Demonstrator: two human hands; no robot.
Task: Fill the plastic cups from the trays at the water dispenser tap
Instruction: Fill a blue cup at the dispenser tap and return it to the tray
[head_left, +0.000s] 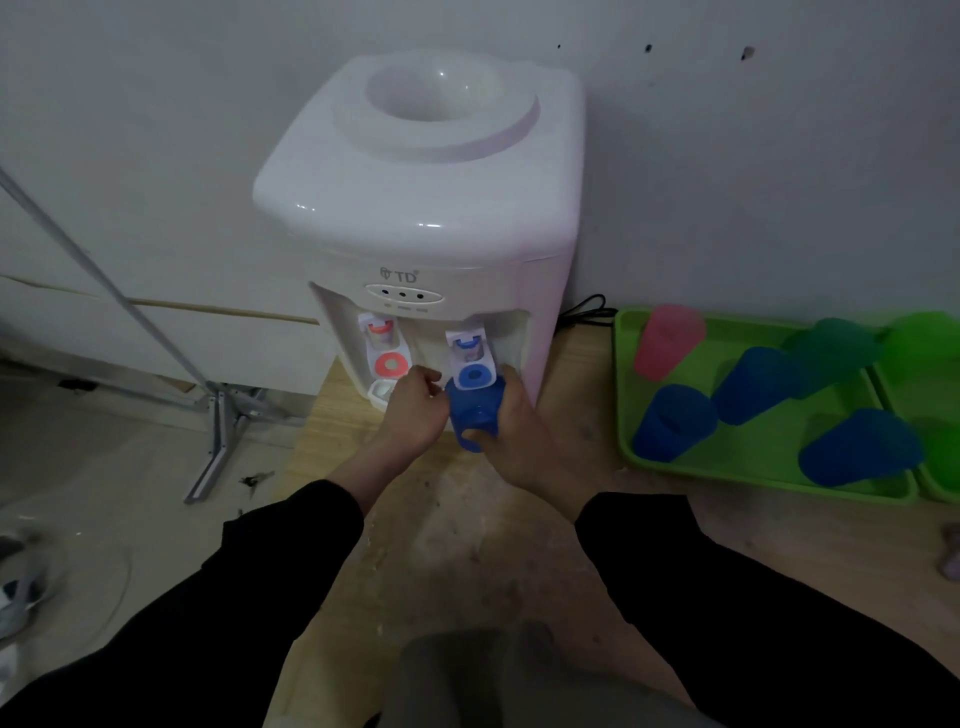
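A white water dispenser (431, 208) stands against the wall, with a red tap (387, 364) on its left and a blue tap (471, 375) on its right. My right hand (519, 436) grips a blue plastic cup (475, 413) directly under the blue tap. My left hand (415, 410) is beside the cup, its fingers curled near the tap lever and the cup's left side; whether they touch either I cannot tell. To the right, a green tray (753, 457) holds several upside-down cups, blue, green and one pink (667, 340).
A second green tray (935, 467) with green cups adjoins the first at the far right. A black power cord (587, 312) lies behind the dispenser. A metal stand (218, 431) and white cabinet are at the left. Wooden floor lies in front.
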